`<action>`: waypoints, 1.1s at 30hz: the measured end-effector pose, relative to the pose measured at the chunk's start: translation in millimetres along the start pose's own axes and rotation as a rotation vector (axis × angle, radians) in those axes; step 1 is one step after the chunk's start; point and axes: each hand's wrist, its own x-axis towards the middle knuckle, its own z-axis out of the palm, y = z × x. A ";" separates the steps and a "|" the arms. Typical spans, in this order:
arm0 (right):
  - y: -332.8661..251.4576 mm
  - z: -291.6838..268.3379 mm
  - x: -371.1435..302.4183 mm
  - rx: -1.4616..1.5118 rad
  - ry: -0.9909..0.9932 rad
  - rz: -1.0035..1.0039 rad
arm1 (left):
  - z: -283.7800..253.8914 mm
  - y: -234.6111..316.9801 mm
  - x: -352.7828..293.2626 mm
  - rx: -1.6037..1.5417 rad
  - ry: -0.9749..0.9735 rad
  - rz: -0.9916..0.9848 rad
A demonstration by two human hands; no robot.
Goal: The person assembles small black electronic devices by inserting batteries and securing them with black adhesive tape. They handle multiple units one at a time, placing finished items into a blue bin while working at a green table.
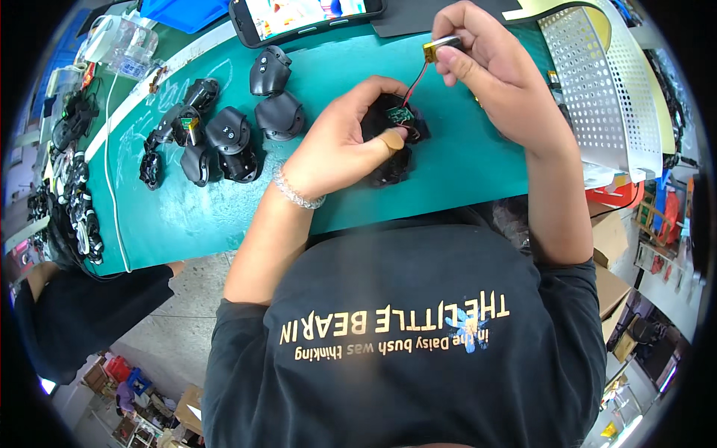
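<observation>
My left hand (351,142), wearing a bracelet and a tan cover on the thumb, is closed on a black plastic housing (390,173) over the green mat. A small green circuit board (401,115) shows inside the housing near my thumb. My right hand (485,71) pinches a small silver battery (447,42) with yellow tape at one end, raised above the housing. Thin red and black wires (417,84) run from the battery down to the board. Part of the housing is hidden under my left fingers.
Several black plastic housings (227,131) lie left of my hands, some with their insides showing. A phone (299,19) with a lit screen lies at the back, beside a blue bin (183,11). A perforated metal tray (601,89) stands at right; a white cable (110,172) crosses the mat's left.
</observation>
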 end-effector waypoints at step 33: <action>46.7 49.7 15.6 -0.381 0.325 -0.653 | 21.5 -14.2 2.2 0.357 0.401 0.199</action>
